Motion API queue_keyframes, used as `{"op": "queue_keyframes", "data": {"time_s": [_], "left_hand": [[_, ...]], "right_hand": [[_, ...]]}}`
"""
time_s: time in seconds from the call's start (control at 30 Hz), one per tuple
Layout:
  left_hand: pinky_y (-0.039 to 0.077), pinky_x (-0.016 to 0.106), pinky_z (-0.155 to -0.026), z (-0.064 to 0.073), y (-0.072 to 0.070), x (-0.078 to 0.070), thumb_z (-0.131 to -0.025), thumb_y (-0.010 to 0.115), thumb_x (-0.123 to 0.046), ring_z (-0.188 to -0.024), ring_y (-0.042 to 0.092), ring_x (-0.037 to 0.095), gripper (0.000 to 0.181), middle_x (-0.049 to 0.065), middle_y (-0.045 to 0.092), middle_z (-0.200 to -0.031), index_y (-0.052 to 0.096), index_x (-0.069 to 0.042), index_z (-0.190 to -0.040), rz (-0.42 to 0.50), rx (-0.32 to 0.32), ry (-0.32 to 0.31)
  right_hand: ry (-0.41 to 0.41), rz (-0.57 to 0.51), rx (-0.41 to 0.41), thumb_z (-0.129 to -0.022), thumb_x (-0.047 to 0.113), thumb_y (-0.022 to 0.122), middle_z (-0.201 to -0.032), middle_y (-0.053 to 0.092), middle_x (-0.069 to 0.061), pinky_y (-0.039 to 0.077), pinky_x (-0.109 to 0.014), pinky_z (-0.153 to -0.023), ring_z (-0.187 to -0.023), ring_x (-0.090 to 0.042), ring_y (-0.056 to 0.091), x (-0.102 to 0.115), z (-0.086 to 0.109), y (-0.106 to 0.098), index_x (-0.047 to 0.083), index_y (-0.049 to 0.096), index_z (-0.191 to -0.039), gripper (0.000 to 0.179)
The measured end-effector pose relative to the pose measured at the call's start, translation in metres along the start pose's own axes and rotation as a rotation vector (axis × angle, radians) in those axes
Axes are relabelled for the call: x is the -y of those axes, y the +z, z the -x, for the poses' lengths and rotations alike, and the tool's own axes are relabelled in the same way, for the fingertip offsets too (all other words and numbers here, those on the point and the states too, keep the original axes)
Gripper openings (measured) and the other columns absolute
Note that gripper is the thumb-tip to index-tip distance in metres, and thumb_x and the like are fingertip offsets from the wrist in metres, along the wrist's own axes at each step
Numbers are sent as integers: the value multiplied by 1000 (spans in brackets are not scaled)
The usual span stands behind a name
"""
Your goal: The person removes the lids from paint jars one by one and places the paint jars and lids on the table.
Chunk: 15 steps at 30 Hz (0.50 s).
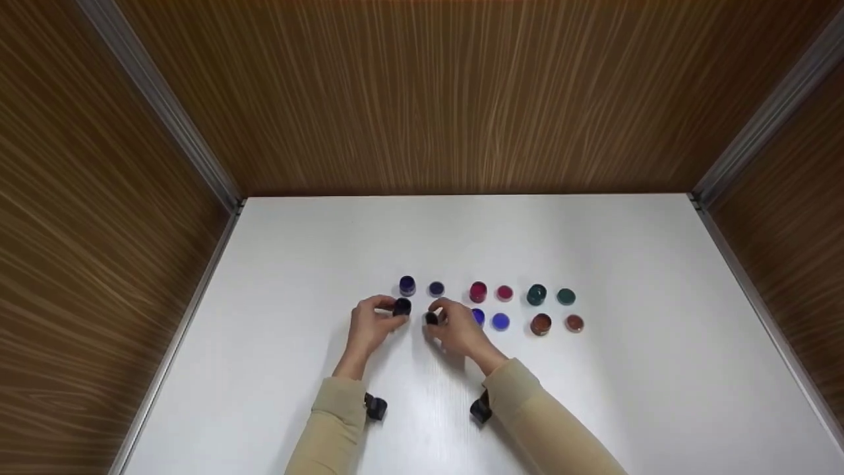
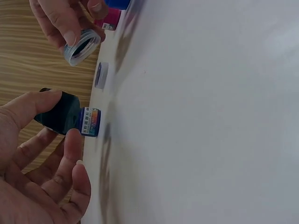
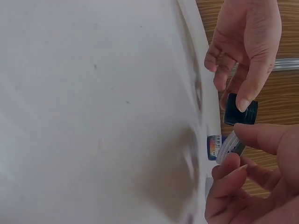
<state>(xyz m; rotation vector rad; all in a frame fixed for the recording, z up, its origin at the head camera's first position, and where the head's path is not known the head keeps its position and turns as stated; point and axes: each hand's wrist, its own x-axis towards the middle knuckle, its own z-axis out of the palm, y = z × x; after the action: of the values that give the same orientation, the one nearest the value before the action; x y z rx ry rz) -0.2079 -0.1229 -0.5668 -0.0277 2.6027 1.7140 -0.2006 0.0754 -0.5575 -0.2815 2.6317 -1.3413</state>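
Observation:
My left hand (image 1: pixel 370 323) pinches a small dark paint jar (image 2: pixel 60 112) between thumb and fingers, raised off the white table. Its mouth is uncovered in the head view. Close on the right, my right hand (image 1: pixel 459 328) grips a clear-rimmed lid (image 2: pixel 82 47) with dark paint inside, tilted on edge and apart from the jar. Just beyond the left hand stands an open purple jar (image 1: pixel 407 285), its lid (image 1: pixel 436 288) lying to its right. A blue jar (image 1: pixel 479 317) is partly hidden behind the right hand, with a blue lid (image 1: pixel 500 321) beside it.
Farther right are a magenta jar (image 1: pixel 478 291) and lid (image 1: pixel 504 293), a green jar (image 1: pixel 537 294) and lid (image 1: pixel 566 296), and a brown jar (image 1: pixel 541 324) and lid (image 1: pixel 574 322). Wood-grain panels (image 1: pixel 461 99) enclose the white table (image 1: pixel 264 264) at the back and sides.

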Motion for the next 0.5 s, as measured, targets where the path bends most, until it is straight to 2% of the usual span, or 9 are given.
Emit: {"op": "queue_keyframes", "data": {"time_s": [0.23,0.37,0.5], "left_hand": [[53,26,-56,-3,2,5,-72,83,-2,-74,67,17,30,11,69,-94,71,1,-99,49,-8,-49],[53,26,-56,-4,3,8,-70,84,0,-74,67,17,31,11,71,-92,71,2,-98,35,-7,-49],[54,27,-58,-4,3,11,-69,85,0,-80,67,21,32,11,71,-92,72,2,-99,7,-5,-33]], "right_hand": [[-50,46,-63,-84,6,73,-79,60,-6,48,-35,-67,-70,-15,54,-7,-1,9,1,64,-106,24],[-64,74,-82,-84,7,72,-86,60,-10,48,-39,-73,-78,-20,54,-10,0,12,1,63,-105,24],[-47,116,-108,-84,9,72,-89,57,-8,48,-40,-75,-81,-22,54,-12,0,15,4,63,-105,23]]}}
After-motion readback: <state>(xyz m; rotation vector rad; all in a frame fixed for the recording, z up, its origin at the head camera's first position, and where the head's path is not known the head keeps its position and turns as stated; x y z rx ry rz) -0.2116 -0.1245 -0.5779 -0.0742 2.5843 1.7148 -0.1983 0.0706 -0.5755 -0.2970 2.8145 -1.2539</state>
